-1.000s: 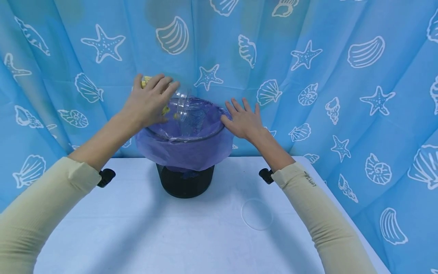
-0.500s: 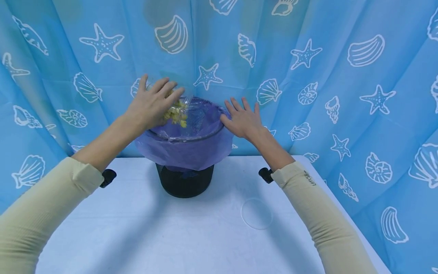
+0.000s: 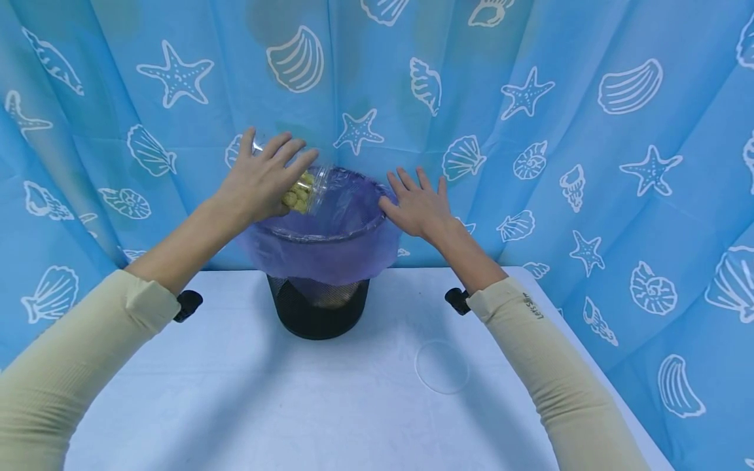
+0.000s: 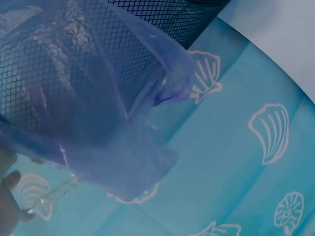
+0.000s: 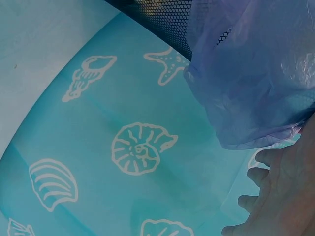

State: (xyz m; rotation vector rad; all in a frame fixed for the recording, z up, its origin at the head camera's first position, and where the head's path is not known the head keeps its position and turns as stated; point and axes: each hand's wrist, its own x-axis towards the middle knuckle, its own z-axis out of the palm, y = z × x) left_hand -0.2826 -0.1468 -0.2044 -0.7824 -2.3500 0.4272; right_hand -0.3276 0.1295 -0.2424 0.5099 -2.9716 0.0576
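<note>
In the head view my left hand (image 3: 259, 180) holds a clear plastic jar (image 3: 320, 186), tipped on its side with its mouth toward the right. Yellow puffed pieces (image 3: 298, 195) lie inside, near the mouth. Below is a black mesh bin (image 3: 318, 320) lined with a purple plastic bag (image 3: 330, 256) folded over its rim. My right hand (image 3: 419, 206) has its fingers spread, the thumb at the bin's right rim. In the left wrist view the clear edge of the jar (image 4: 56, 191) shows below the bag, by the fingertips. The bag partly hides the jar there.
A clear round disc or ring (image 3: 443, 367) lies on the white table (image 3: 365, 418), right of the bin. Behind hangs a blue curtain (image 3: 389, 78) printed with white shells and starfish. Dark camera mounts (image 3: 457, 301) sit at both wrists.
My left hand has shifted slightly right and the yellow pieces have slid toward the jar's mouth, some spilling half a second ago. The bag's hanging edge has risen slightly. My right hand stays put.
</note>
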